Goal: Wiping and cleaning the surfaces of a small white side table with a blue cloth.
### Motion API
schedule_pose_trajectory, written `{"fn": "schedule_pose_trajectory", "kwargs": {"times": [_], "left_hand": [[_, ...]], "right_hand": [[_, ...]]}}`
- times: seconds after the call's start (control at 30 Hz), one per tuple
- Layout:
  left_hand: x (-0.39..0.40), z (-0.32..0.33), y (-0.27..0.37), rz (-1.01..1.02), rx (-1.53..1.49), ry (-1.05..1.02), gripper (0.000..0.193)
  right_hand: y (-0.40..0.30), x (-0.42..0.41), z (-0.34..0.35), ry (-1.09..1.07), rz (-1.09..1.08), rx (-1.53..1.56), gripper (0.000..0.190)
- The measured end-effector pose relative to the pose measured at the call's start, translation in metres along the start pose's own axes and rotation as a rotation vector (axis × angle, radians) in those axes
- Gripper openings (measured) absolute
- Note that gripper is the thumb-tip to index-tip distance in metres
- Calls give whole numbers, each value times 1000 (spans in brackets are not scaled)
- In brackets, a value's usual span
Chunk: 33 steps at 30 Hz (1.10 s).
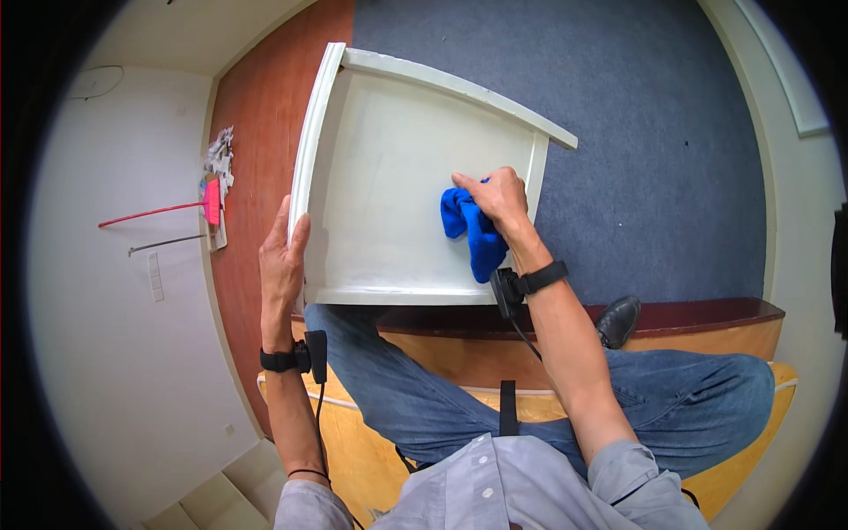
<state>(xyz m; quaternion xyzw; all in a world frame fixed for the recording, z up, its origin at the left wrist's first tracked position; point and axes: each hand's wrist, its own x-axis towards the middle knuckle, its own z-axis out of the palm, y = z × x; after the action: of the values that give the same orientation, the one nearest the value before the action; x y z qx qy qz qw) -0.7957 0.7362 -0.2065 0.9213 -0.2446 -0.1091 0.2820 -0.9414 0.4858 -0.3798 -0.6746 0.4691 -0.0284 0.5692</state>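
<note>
A white drawer (397,152) lies before me with its inside facing up, its near edge above my left leg. My left hand (283,252) grips the moulded front panel (317,132) of the drawer at the left, thumb on the inner side. Bunched in my right hand (500,199) is a blue cloth (474,228), over the right part of the drawer bottom. Part of the cloth hangs down toward the near right corner. How firmly the cloth presses on the panel cannot be told. Both wrists carry black straps with small cabled devices.
A pink broom (211,203) and a long-handled dustpan (217,232) stand by the left wall, near crumpled paper (220,159). Blue-grey carpet (636,165) and reddish wood flooring (265,112) extend beyond. A dark red ledge (702,311) runs in front of the yellow seat (344,437) under me.
</note>
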Motion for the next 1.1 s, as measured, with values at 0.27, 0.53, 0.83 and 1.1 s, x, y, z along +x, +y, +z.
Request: {"fn": "schedule_pose_trajectory", "kwargs": {"times": [0.27,0.53,0.83,1.1], "left_hand": [[0,-2,-3,21,29,13,64],[0,-3,-3,6,0,-1,66],[-1,-1,0,11,8,6,67],[-1,-3,-2,2,-2,0,67]], "right_hand": [[-6,0,2,-12,-43,26,56],[0,-1,4,-12,-22,20,53],[2,14,0,-56,36,25,55],[-7,11,3,8,-21,25,51]]}}
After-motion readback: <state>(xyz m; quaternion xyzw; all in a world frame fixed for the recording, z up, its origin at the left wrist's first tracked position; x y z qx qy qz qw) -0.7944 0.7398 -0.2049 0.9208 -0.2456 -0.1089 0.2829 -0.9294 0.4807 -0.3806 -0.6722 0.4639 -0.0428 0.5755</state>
